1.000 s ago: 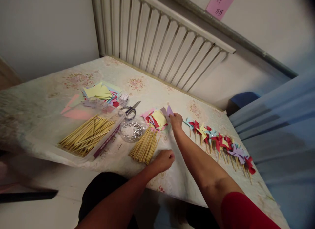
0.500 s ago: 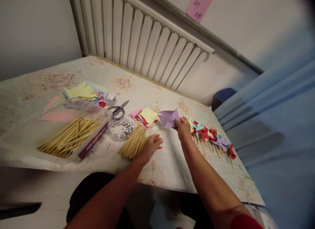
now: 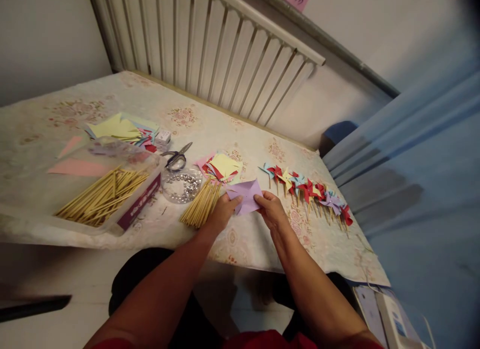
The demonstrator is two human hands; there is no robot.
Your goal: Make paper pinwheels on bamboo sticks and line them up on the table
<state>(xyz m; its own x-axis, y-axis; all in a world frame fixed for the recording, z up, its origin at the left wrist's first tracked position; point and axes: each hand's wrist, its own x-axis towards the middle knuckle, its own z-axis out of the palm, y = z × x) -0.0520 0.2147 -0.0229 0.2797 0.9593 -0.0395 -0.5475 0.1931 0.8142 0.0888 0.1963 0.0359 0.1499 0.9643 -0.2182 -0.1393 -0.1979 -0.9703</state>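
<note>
A square of purple paper (image 3: 247, 195) is stretched between my two hands above the table. My left hand (image 3: 224, 209) pinches its left edge, and my right hand (image 3: 270, 207) pinches the right edge. Just left of my left hand lies a bundle of thin wooden sticks (image 3: 199, 206). Behind the sticks is a small pile of cut paper squares (image 3: 224, 168), yellow on top. A row of finished paper pinwheels (image 3: 308, 190) on sticks lies to the right of my right hand, in red, yellow, blue and purple.
A clear plastic box (image 3: 123, 226) of sticks stands at left, near a round clear dish (image 3: 182, 186) of small metallic pieces. Scissors (image 3: 177, 156), a small white box (image 3: 163, 139) and more coloured paper (image 3: 116, 128) lie behind. A radiator (image 3: 210, 54) and blue curtain (image 3: 423, 189) border the table.
The purple paper has come left and nearer with my right hand. My left hand, empty before, now grips its left edge. The view has shifted slightly.
</note>
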